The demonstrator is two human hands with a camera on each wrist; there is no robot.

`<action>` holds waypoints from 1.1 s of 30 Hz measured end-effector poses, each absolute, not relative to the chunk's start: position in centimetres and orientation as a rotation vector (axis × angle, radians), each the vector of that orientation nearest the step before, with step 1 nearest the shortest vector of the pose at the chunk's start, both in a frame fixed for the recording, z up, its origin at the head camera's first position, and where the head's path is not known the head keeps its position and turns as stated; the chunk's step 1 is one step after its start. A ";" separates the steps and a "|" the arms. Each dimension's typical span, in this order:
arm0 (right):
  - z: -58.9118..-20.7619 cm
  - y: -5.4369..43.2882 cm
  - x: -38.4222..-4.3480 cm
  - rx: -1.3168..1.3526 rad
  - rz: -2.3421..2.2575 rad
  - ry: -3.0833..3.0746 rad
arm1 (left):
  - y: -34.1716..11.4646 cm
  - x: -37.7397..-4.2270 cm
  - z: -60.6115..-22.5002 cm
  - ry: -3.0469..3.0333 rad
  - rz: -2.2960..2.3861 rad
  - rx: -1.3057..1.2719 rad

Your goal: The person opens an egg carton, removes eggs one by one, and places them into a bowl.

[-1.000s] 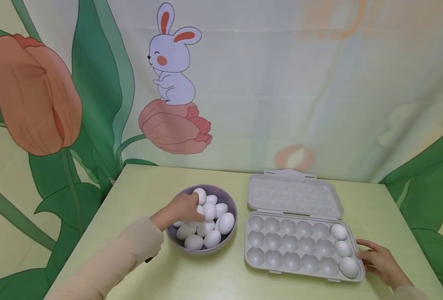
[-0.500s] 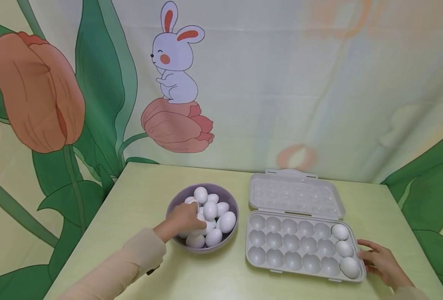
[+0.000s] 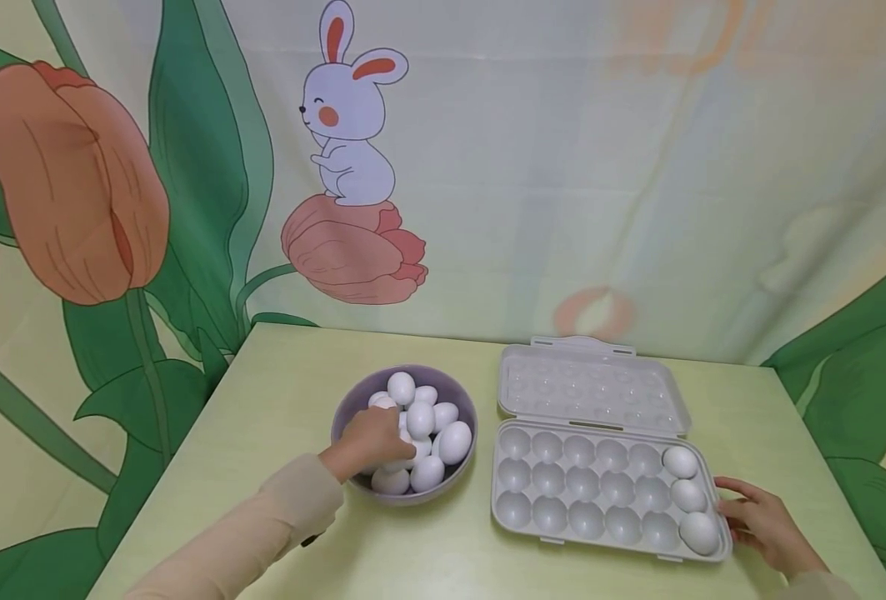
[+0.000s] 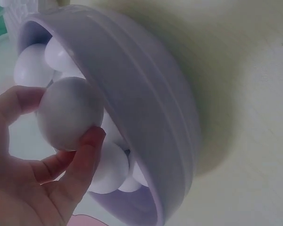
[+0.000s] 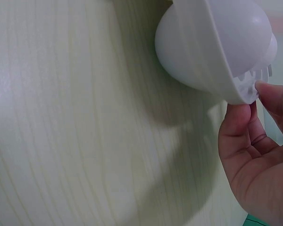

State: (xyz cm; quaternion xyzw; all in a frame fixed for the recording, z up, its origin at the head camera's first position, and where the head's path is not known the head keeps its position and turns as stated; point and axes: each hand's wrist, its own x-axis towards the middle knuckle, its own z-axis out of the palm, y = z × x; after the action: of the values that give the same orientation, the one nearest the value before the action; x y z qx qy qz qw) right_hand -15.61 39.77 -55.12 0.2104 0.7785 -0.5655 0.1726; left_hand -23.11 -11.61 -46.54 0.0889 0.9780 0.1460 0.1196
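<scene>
A purple-grey bowl (image 3: 455, 392) full of white eggs (image 3: 453, 442) stands left of the middle in the head view. Over the bowl, my left hand (image 3: 370, 437) pinches an egg (image 4: 70, 113) between thumb and fingertips, as the left wrist view shows; from the head, the hand mostly hides that egg. To the right lies an egg box (image 3: 583, 485) with its lid (image 3: 588, 387) folded back. Three eggs (image 3: 688, 496) fill its rightmost column, and the other cups hold none. My right hand (image 3: 767, 521) grips the box's right edge, thumb and fingers on either side of the rim.
A pale green-yellow wood-grain table (image 3: 427, 554) carries both bowl and box. Close behind its back edge hangs a printed cloth (image 3: 525, 208) with a rabbit and tulips. A strip of table separates the bowl from the box.
My left hand has shifted slightly right and down within the bowl, and some eggs under it have moved. The right hand keeps its grip on the box; box and bowl have stayed put.
</scene>
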 end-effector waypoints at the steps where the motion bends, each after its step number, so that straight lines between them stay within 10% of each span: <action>1: -55.2 39.8 -15.6 0.592 -1.614 2.205 | -11.6 -23.1 -46.6 2.864 0.424 0.262; 33: -55.4 39.9 -15.4 0.595 -1.662 2.187 | -10.5 -23.3 -47.6 2.990 0.269 0.208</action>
State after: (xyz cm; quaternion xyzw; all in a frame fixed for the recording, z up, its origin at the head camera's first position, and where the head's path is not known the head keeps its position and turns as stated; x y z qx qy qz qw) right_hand -15.44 39.95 -55.43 0.2089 0.7674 -0.5832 0.1649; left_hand -23.26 -10.50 -47.55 0.0688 0.9914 0.0894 0.0663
